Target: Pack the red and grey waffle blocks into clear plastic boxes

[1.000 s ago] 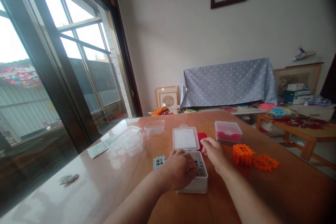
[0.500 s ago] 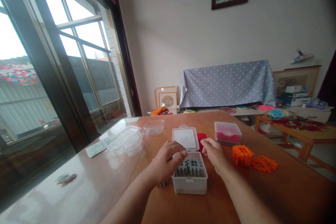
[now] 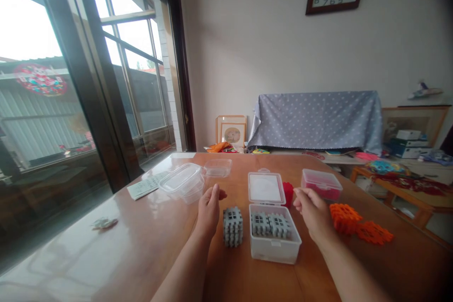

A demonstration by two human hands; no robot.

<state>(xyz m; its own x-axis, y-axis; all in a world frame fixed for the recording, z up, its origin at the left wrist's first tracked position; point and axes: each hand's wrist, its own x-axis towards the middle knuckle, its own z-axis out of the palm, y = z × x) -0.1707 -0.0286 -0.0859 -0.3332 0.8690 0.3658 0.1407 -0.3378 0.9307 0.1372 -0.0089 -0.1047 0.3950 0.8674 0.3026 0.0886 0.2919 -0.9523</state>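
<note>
A small clear plastic box (image 3: 275, 249) stands open on the wooden table (image 3: 141, 245), its lid (image 3: 266, 188) tipped back, with grey lattice blocks (image 3: 271, 224) inside. A stack of grey blocks (image 3: 232, 226) stands just left of the box. My left hand (image 3: 209, 208) hovers left of that stack, fingers loosely apart, holding nothing. My right hand (image 3: 311, 212) hangs right of the box, fingers curled, thumb and forefinger together; nothing shows in them.
Orange lattice blocks (image 3: 358, 224) lie to the right, red blocks (image 3: 288, 193) behind the lid, and a closed box of pink pieces (image 3: 321, 184) beyond. Clear tubs (image 3: 184, 181) and a paper slip (image 3: 145, 185) sit left. A window runs along the left; a low bench stands behind.
My left hand came off the box and drew back to the left, leaving a grey block stack beside the box. The camera view shifted left and up.
</note>
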